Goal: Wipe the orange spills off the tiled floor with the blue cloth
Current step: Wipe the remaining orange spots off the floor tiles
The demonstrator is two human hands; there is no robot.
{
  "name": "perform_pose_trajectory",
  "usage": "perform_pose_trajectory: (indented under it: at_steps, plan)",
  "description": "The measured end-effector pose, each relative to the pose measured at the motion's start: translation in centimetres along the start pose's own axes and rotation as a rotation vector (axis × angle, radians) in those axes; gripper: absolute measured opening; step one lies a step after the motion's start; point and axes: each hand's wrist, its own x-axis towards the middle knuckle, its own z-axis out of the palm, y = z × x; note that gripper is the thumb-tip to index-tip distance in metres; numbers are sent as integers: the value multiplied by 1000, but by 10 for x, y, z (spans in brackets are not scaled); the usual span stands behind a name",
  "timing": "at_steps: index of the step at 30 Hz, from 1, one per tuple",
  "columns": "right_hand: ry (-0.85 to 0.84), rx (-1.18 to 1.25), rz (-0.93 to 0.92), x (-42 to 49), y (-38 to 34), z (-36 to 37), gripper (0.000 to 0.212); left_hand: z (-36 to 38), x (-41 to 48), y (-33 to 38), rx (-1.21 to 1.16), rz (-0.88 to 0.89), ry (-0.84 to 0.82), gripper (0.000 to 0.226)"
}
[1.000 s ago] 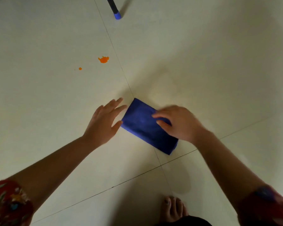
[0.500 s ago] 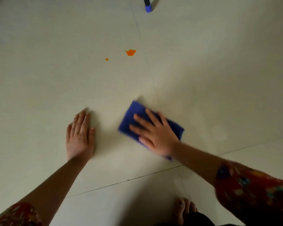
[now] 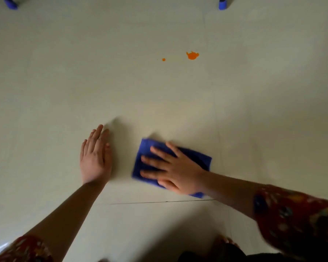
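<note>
The right hand (image 3: 175, 168), now flat on the blue cloth (image 3: 194, 157), has slid it leftward beside the flat, empty left hand (image 3: 95, 157), while the orange spills (image 3: 192, 55) ahead remain unwiped.

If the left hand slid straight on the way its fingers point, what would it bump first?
Probably nothing: the left hand points up the bare floor, and both orange spills lie off to its right. The way looks free.

Left hand (image 3: 95, 159) and right hand (image 3: 176, 171) both lie flat, fingers straight, arms extended.
</note>
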Motion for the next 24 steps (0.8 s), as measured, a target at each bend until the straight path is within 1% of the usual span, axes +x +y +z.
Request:
perform_pose_trajectory:
  at_steps: [1, 2, 3, 5, 6, 7, 8, 10, 11, 12, 13, 14, 15, 18, 19, 20, 21, 23, 24]
  plan:
    - [-25, 12, -160, -5, 5, 0, 49, -6, -8, -11, 18, -45, 2, 50]
    - [15, -27, -208, -4, 22, 0, 49, -9, -14, -19, 31, -84, 0, 51]
    - [57, -56, -136, 8, 41, -1, 49, -14, -20, -28, 41, -118, 1, 52]
    - [144, 32, 272, 40, 77, -11, 49, -20, -31, -37, 54, -157, 1, 52]
    - [164, 85, 413, 56, 80, -16, 50, -23, -33, -40, 55, -174, 12, 52]
    - [187, 99, 391, 71, 67, -14, 50, -27, -36, -44, 50, -193, 29, 53]
    - [195, 64, 248, 78, 44, -7, 51, -27, -36, -43, 38, -198, 39, 53]
    - [113, 33, -230, 74, -13, 8, 49, -29, -34, -45, 23, -203, 71, 52]
    - [58, 48, -406, 72, -32, 10, 48, -31, -32, -47, 23, -211, 90, 51]
    - [15, 71, -488, 75, -37, 10, 46, -31, -29, -48, 22, -218, 102, 50]
    - [7, 66, -498, 87, -30, 6, 46, -32, -27, -48, 22, -228, 112, 49]
    - [20, 54, -431, 106, -17, -1, 46, -32, -25, -47, 20, -244, 123, 49]
    - [38, 61, -297, 128, 0, -7, 48, -32, -23, -46, 20, -259, 132, 49]
    - [114, 118, 223, 182, 62, -32, 49, -28, -15, -39, 27, -238, 112, 50]
    - [138, 146, 351, 189, 71, -35, 49, -26, -12, -36, 22, -229, 98, 51]
    - [161, 148, 418, 190, 71, -35, 49, -22, -9, -32, 17, -224, 86, 51]
    - [180, 144, 428, 178, 63, -31, 49, -18, -7, -25, 14, -217, 72, 51]
    - [196, 116, 322, 125, 32, -17, 49, -10, 3, -8, 4, -176, 37, 51]
    - [164, 101, 266, 87, 16, -12, 48, -6, 9, 2, 0, -143, 17, 52]
